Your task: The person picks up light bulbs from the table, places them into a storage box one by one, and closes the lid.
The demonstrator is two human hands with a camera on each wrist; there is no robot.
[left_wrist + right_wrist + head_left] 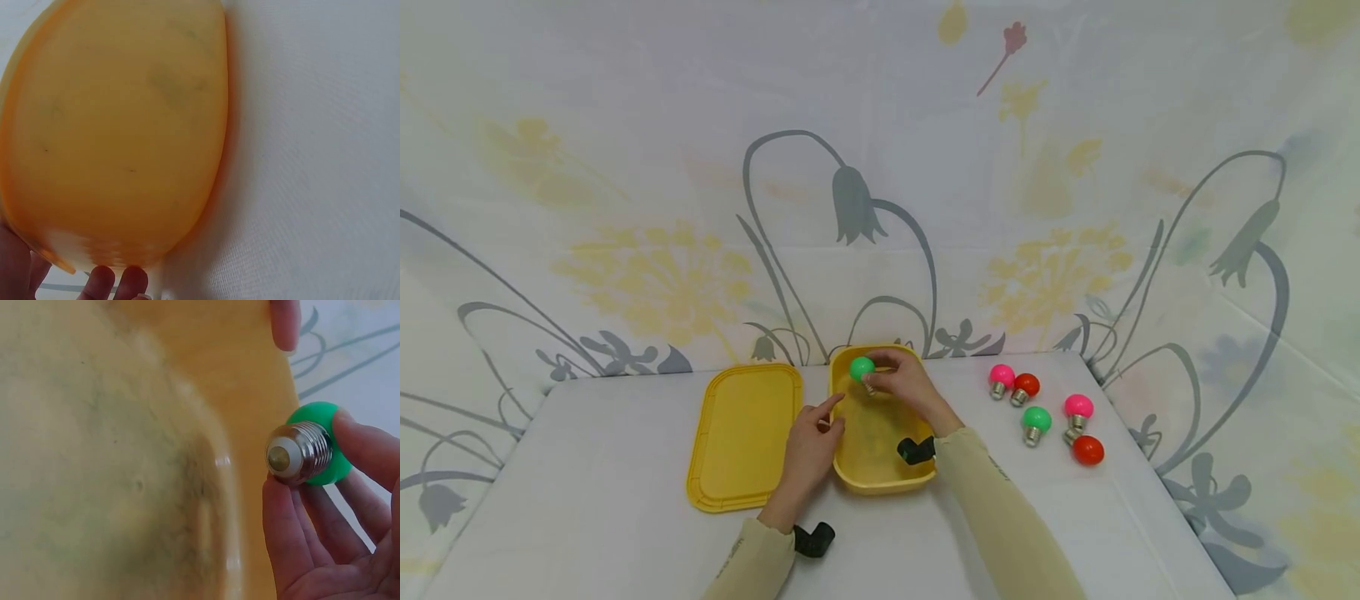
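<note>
A green light bulb (862, 368) with a silver screw base is pinched by my right hand (908, 385) above the far part of a yellow tub (883, 487). The right wrist view shows the thumb on the green globe (319, 412) and fingers under the metal base (300, 453). My left hand (812, 442) is at the tub's left rim, its index finger extended toward the rim. In the left wrist view, left fingertips (132, 282) appear beside the tub's outer wall (119, 125); whether they press on it is unclear.
A flat yellow lid (748, 437) lies left of the tub. On the right are pink bulbs (1002, 377) (1078, 406), red bulbs (1026, 385) (1087, 451) and another green bulb (1037, 419). A flower-patterned cloth (880, 275) hangs behind the white table (610, 467).
</note>
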